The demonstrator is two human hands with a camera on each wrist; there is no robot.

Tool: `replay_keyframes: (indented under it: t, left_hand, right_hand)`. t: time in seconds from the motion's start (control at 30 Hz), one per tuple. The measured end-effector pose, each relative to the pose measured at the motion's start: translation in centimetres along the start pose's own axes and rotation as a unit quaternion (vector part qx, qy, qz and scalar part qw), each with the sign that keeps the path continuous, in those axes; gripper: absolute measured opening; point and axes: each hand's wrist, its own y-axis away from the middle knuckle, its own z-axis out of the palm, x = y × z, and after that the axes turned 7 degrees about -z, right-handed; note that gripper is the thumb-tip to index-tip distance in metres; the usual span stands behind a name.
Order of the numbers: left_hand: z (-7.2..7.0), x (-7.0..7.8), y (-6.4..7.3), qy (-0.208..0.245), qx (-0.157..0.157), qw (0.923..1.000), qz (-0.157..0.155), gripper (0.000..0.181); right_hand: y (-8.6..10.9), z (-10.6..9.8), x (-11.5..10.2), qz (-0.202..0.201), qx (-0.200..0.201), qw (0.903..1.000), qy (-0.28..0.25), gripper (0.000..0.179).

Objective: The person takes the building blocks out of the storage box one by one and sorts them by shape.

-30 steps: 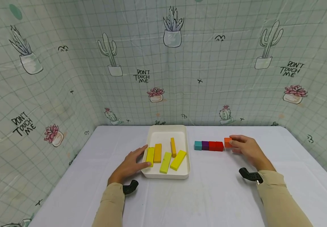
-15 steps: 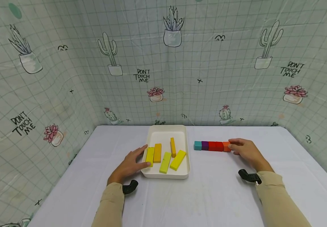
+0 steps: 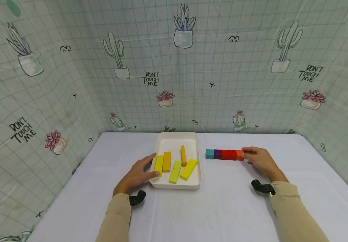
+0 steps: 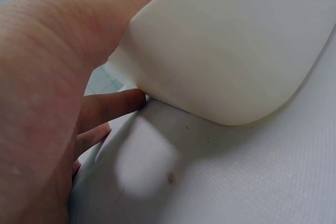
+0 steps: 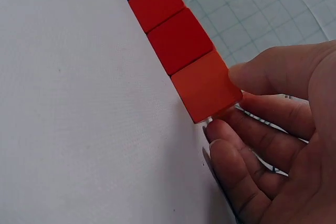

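Note:
On the right, an orange cube (image 3: 239, 155) ends a straight row with two red cubes (image 3: 228, 154), a purple cube (image 3: 217, 154) and a teal cube (image 3: 209, 154). My right hand (image 3: 263, 162) holds the orange cube by its outer end, thumb on the side edge; in the right wrist view this cube (image 5: 205, 87) lies flush against its red neighbour. My left hand (image 3: 135, 174) grips the left edge of a white tray (image 3: 174, 186). Its thumb reaches over the rim, and in the left wrist view the fingers lie along the outside wall (image 4: 220, 51).
Inside the tray lie several yellow and orange-yellow blocks, among them a tilted yellow block (image 3: 188, 169) and a narrow orange-yellow block (image 3: 183, 155). A white cloth covers the table (image 3: 216, 208). Behind it hangs a gridded curtain (image 3: 210, 67) with plant drawings.
My right hand has moved left with the orange cube, closing the gap to the red cubes. The left hand has stayed at the tray.

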Motion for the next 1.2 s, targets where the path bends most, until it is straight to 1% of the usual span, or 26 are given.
replay_keyframes:
  t: [0.07,0.13,0.27,0.33,0.4,0.5,0.6,0.7,0.87,1.0,1.2]
  left_hand:
    - [0.0,0.0,0.0,0.0,-0.001,1.0,0.001,0.085]
    - [0.0,0.0,0.1,-0.001,-0.001,1.0,0.003,0.084]
    - [-0.1,0.0,0.1,-0.003,0.001,1.0,0.004,0.084]
    - [-0.2,0.0,0.0,-0.005,0.003,1.0,0.006,0.085]
    - [-0.2,0.0,-0.2,-0.006,0.004,0.9999,0.009,0.085]
    - [-0.2,0.0,-0.3,-0.006,0.004,0.9999,0.01,0.085]
    - [0.0,0.0,-0.5,-0.003,0.004,1.0,0.008,0.085]
    - [0.3,0.2,-0.6,-0.001,0.005,1.0,0.004,0.085]
    - [0.5,0.4,-0.6,0.002,0.006,1.0,0.003,0.084]
    - [0.4,0.4,-0.6,0.003,0.006,1.0,-0.005,0.084]
    - [0.2,0.4,-0.5,-0.002,0.008,1.0,-0.005,0.084]
  right_hand:
    - [0.1,-0.2,-0.1,-0.003,0.003,1.0,-0.005,0.057]
    - [0.3,-0.4,-0.5,-0.011,0.018,0.9997,-0.014,0.058]
    - [0.3,-0.7,-1.8,-0.042,0.061,0.9966,-0.035,0.056]
    - [0.1,-0.5,-2.6,-0.06,0.068,0.9948,-0.046,0.054]
    - [-0.2,-0.1,-3.4,-0.079,0.061,0.9932,-0.061,0.052]
    - [-0.8,0.7,-4.4,-0.094,0.035,0.9907,-0.092,0.05]
    - [-1.3,1.5,-4.9,-0.092,0.008,0.9891,-0.114,0.051]
    - [-1.9,2.1,-5.2,-0.091,-0.007,0.9877,-0.127,0.05]
    - [-2.4,3.0,-5.6,-0.089,-0.008,0.9868,-0.135,0.047]
    - [-2.8,3.8,-6.1,-0.089,-0.006,0.9856,-0.144,0.043]
    - [-3.6,5.2,-7.8,-0.088,-0.017,0.985,-0.147,0.041]
